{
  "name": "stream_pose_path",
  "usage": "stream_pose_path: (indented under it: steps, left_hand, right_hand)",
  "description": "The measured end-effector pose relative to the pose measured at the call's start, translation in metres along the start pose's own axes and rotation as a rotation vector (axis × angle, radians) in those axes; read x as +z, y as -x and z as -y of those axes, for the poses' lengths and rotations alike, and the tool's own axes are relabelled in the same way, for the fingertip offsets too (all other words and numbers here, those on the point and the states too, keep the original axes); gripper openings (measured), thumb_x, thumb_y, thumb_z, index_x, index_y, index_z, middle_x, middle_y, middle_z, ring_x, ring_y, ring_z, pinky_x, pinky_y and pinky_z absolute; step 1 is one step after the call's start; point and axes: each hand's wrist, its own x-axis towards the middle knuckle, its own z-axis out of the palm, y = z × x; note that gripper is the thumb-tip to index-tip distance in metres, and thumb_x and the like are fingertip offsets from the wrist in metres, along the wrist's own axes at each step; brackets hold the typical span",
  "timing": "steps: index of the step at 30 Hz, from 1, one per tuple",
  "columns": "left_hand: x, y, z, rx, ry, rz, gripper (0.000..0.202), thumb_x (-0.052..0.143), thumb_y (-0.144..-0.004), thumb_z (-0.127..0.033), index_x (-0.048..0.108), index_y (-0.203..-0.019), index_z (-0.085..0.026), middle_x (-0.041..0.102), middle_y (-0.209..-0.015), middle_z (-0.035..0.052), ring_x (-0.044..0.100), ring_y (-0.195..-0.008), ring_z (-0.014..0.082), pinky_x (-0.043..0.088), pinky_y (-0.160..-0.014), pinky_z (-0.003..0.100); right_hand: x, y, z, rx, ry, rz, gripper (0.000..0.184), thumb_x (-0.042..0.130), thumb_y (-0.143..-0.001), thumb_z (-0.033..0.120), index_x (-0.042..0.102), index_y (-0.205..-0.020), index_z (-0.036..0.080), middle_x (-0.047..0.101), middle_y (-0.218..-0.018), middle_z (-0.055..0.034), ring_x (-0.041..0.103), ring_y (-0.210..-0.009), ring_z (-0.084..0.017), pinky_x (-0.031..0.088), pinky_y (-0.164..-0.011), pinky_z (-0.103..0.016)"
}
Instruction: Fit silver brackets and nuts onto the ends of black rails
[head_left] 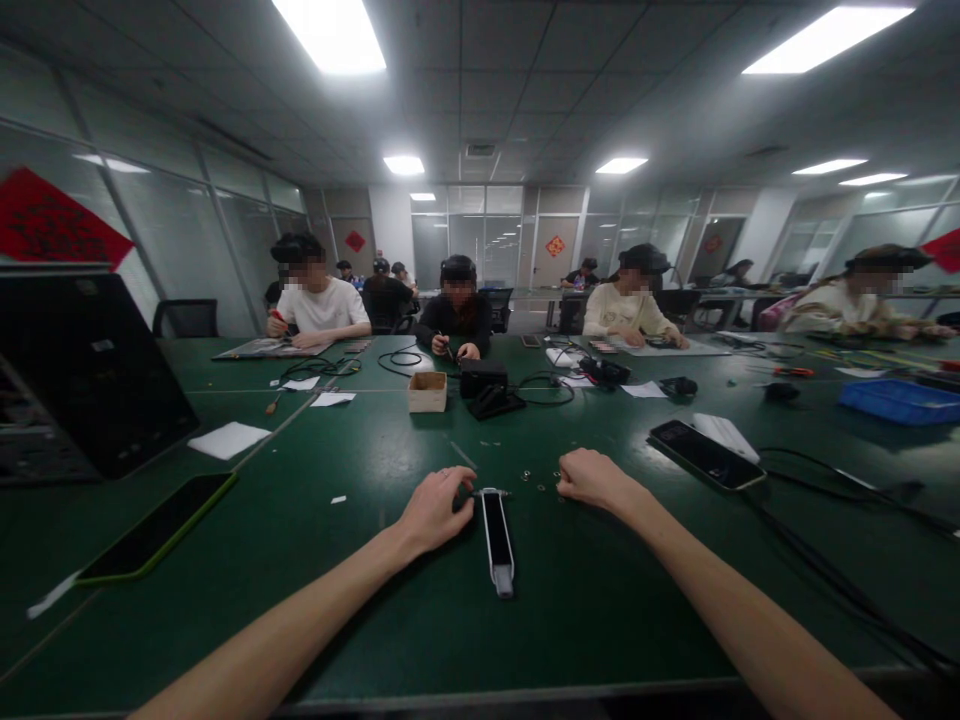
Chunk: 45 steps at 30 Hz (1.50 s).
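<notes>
My left hand (436,510) rests on the green workbench (600,610) with its fingers curled, right beside the tip of a black-and-white slim handheld tool (496,540). That tool lies lengthwise on the bench, with a thin metal rod (493,492) across its far end. My right hand (596,478) sits to the right of the tool, close to several small metal rings (541,482). Neither hand clearly holds anything; the fingertips are partly hidden.
Phones lie on both sides: one (156,527) to the left, one (706,454) to the right. Black cables, a small cardboard box (427,392), and a blue tray (900,402) are farther along. Several seated people work across the bench.
</notes>
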Motion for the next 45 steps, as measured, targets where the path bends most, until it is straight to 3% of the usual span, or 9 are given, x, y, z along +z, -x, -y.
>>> stream_pose_path:
  steps: [7,16,24,27,33,36,38,45]
  left_hand:
    - [-0.003,0.0,-0.005,-0.005,0.0,-0.016,0.027,0.052,-0.081,-0.019,0.054,-0.108,-0.017,0.065,-0.096,0.006,0.062,-0.087,0.0221,0.048,-0.08,0.036]
    - [-0.007,0.0,-0.008,-0.033,0.005,0.02,0.028,0.05,-0.083,-0.019,0.053,-0.111,-0.016,0.065,-0.098,0.0064,0.061,-0.087,0.0217,0.048,-0.079,0.036]
    - [-0.004,0.001,-0.006,-0.038,0.002,0.016,0.028,0.051,-0.084,-0.02,0.052,-0.112,-0.016,0.064,-0.101,0.0074,0.06,-0.088,0.022,0.048,-0.079,0.036]
    - [-0.005,0.0,-0.006,-0.036,0.005,-0.011,0.027,0.051,-0.085,-0.02,0.052,-0.112,-0.016,0.064,-0.1,0.0072,0.06,-0.086,0.0214,0.048,-0.078,0.035]
    - [-0.008,0.001,-0.012,0.037,-0.001,-0.056,0.021,0.051,-0.087,-0.021,0.053,-0.107,-0.017,0.063,-0.098,0.0062,0.059,-0.082,0.0194,0.046,-0.078,0.034]
    - [-0.007,0.004,-0.013,0.161,-0.002,-0.013,0.017,0.05,-0.089,-0.023,0.055,-0.105,-0.018,0.063,-0.098,0.0057,0.058,-0.087,0.0191,0.045,-0.079,0.032]
    - [-0.006,0.005,-0.012,0.247,-0.017,0.012,0.016,0.047,-0.091,-0.023,0.056,-0.103,-0.019,0.063,-0.097,0.006,0.058,-0.088,0.019,0.044,-0.079,0.032]
    - [-0.01,0.004,-0.013,0.307,-0.102,0.044,0.013,0.045,-0.089,-0.021,0.057,-0.092,-0.018,0.062,-0.086,0.0055,0.057,-0.077,0.0173,0.041,-0.074,0.03]
  right_hand:
    - [0.0,-0.002,0.0,0.077,-0.013,0.054,0.02,0.051,-0.083,0.02,0.068,-0.088,0.011,0.068,-0.093,-0.0163,0.066,-0.085,-0.026,0.045,-0.066,-0.03]
    - [0.006,-0.005,-0.006,0.119,-0.139,0.153,0.024,0.055,-0.083,0.032,0.068,-0.086,0.012,0.067,-0.084,-0.0108,0.066,-0.075,-0.019,0.044,-0.059,-0.024]
    - [0.009,-0.002,-0.01,0.013,-0.203,0.059,0.011,0.059,-0.079,0.021,0.065,-0.071,0.015,0.067,-0.075,-0.0068,0.063,-0.066,-0.016,0.043,-0.056,-0.022]
    - [0.003,0.002,-0.006,-0.068,-0.204,-0.047,0.005,0.059,-0.077,0.016,0.064,-0.076,0.015,0.066,-0.077,-0.0064,0.062,-0.069,-0.016,0.043,-0.061,-0.024]
    - [0.003,0.012,0.029,-0.385,-0.275,-0.286,0.017,0.049,-0.091,0.02,0.06,-0.103,0.016,0.063,-0.101,-0.0072,0.057,-0.092,-0.016,0.043,-0.083,-0.026]
    - [0.013,0.016,0.051,-0.667,-0.347,-0.474,0.015,0.048,-0.093,0.02,0.059,-0.1,0.015,0.065,-0.093,-0.008,0.057,-0.086,-0.017,0.043,-0.079,-0.028]
    - [0.019,0.018,0.062,-0.77,-0.359,-0.537,0.015,0.046,-0.094,0.02,0.06,-0.097,0.015,0.066,-0.087,-0.0076,0.057,-0.08,-0.017,0.043,-0.075,-0.029]
    - [0.022,0.019,0.068,-0.729,-0.409,-0.512,0.016,0.051,-0.094,0.028,0.06,-0.089,0.017,0.066,-0.082,-0.0047,0.058,-0.075,-0.016,0.042,-0.072,-0.029]
